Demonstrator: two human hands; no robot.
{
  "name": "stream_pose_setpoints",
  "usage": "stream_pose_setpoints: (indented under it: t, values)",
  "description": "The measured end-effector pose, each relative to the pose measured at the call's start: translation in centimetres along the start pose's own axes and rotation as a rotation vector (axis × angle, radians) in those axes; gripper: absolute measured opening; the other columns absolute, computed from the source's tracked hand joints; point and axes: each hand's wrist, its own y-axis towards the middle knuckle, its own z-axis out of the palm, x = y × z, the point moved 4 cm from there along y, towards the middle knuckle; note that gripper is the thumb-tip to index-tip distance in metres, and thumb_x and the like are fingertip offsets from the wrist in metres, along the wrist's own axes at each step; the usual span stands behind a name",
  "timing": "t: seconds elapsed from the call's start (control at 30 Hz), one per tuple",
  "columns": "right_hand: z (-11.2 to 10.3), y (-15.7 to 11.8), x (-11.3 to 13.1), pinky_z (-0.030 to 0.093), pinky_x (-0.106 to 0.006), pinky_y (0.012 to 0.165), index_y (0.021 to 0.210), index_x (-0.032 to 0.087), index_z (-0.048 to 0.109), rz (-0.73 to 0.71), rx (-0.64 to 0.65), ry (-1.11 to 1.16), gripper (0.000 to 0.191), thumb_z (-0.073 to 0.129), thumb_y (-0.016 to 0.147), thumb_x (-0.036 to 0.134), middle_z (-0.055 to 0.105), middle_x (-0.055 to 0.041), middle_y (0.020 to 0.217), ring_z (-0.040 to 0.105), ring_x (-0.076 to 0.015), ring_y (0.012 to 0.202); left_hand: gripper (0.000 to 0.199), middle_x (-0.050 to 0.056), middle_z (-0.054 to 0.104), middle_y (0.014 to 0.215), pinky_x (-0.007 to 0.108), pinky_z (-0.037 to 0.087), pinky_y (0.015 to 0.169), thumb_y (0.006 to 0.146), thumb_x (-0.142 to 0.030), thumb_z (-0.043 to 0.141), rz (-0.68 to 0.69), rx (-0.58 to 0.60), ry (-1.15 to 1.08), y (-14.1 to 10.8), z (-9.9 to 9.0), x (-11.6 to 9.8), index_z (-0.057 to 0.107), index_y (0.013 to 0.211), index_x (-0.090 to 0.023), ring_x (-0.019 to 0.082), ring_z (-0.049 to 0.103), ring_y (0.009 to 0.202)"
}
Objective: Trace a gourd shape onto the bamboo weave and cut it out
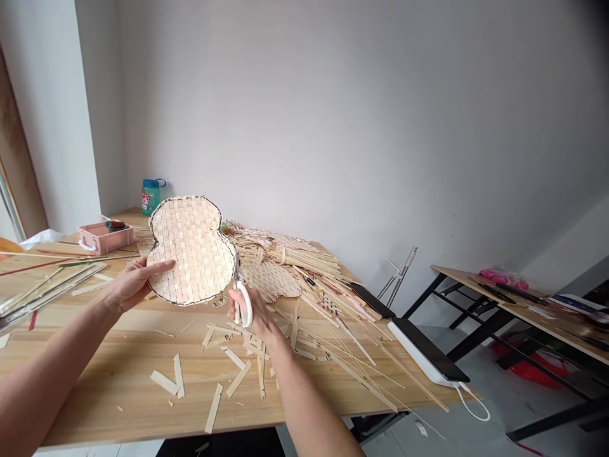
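Observation:
A flat panel woven from pale strips point(193, 254), cut to a rounded gourd-like outline with a dark line along its edge, is held up above the table. My left hand point(136, 279) grips its lower left side, thumb across the front. My right hand point(254, 311) is closed round the handles of white-handled scissors point(244, 304). Their blades are at the panel's right edge, partly hidden by it. Cut strip pieces point(233, 358) lie scattered on the table below my hands.
Behind the panel lie another woven piece point(271, 280) and heaped strips point(304, 259). A pink basket point(107, 240) and a teal bottle point(151, 198) stand at the back left. A phone on a white power bank point(428, 352) rests at the right edge. A second table point(469, 285) is farther right.

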Motion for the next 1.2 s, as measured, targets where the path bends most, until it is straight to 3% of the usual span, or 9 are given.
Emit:
stream_pose_setpoints:
  t: [0.27,0.6,0.9,1.2]
  values:
    - [-0.2,-0.6,1.3,0.041,-0.026,0.055,0.062,0.020,0.055,-0.011,0.009,-0.124,0.048,0.056,0.089,0.060,0.057,0.0010,0.058,0.054,-0.0143,0.056,0.047,0.015,0.084,0.095,0.026,0.066,0.072,0.048,-0.023,0.102,-0.009,0.045,0.038,-0.5,0.5,-0.5,0.082,0.089,-0.012,0.025,0.080,0.079]
    - [-0.6,0.0,0.0,0.042,-0.030,0.053,0.061,0.022,0.057,-0.012,0.013,-0.055,0.042,0.064,0.087,0.055,0.054,-0.0003,0.059,0.053,-0.0160,0.053,0.039,0.012,0.084,0.096,0.029,0.066,0.072,0.051,-0.030,0.100,0.044,0.060,0.098,-0.4,-0.1,-0.6,0.083,0.084,-0.018,0.030,0.081,0.086]
    - [-0.3,-0.2,0.1,0.041,-0.034,0.056,0.067,0.023,0.059,0.006,0.046,-0.108,0.038,0.060,0.092,0.052,0.060,-0.0027,0.061,0.055,-0.0187,0.056,0.038,0.020,0.083,0.104,0.035,0.066,0.075,0.054,-0.032,0.098,0.043,0.050,0.110,-0.5,-0.4,-0.9,0.083,0.085,-0.015,0.034,0.080,0.090]
    - [-0.2,-0.2,0.4,0.040,-0.034,0.057,0.066,0.024,0.057,-0.023,0.062,-0.187,0.039,0.056,0.092,0.053,0.060,-0.0033,0.062,0.053,-0.0184,0.057,0.039,0.019,0.083,0.100,0.032,0.065,0.070,0.055,-0.032,0.099,0.040,0.065,0.097,-0.5,-0.3,-1.0,0.083,0.084,-0.012,0.030,0.080,0.080]
